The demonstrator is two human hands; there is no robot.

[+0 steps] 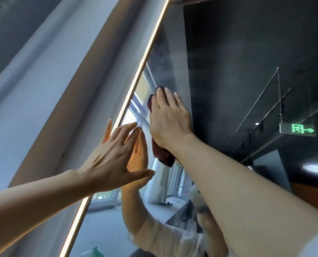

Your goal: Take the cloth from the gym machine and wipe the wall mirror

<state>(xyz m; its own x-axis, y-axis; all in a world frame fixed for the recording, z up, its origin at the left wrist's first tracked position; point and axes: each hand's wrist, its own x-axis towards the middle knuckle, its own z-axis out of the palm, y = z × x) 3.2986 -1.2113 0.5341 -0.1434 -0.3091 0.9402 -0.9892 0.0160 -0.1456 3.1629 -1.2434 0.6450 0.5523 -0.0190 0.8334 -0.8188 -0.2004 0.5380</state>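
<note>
Two bare forearms are seen nearest the camera, reaching up and away toward the wall mirror (pixel 228 75), which fills the right of the scene. On the right, the right hand (pixel 168 119) is laid flat against the glass with its fingers straight and close together, and the dark red cloth (pixel 162 154) is pressed between palm and mirror; the cloth is not gripped by curled fingers but held there by the flat hand. One edge of the cloth is shown beyond the fingertips at the far end, and a folded corner hangs out below the wrist. To the left, the left hand (pixel 115 158) is held released, fingers spread and straight, with its fingertips at or just touching the glass near the mirror's edge; nothing is held in it, and its reflection is met palm to palm. A lit gold strip (pixel 145 62) runs diagonally along the mirror's left edge, and pale curtain fabric (pixel 48 75) hangs beyond it on the left. In the mirror, bright windows, a dark ceiling and a green exit sign (pixel 301 129) at the far right are reflected, and hazy smears are visible on the glass above the right hand.
</note>
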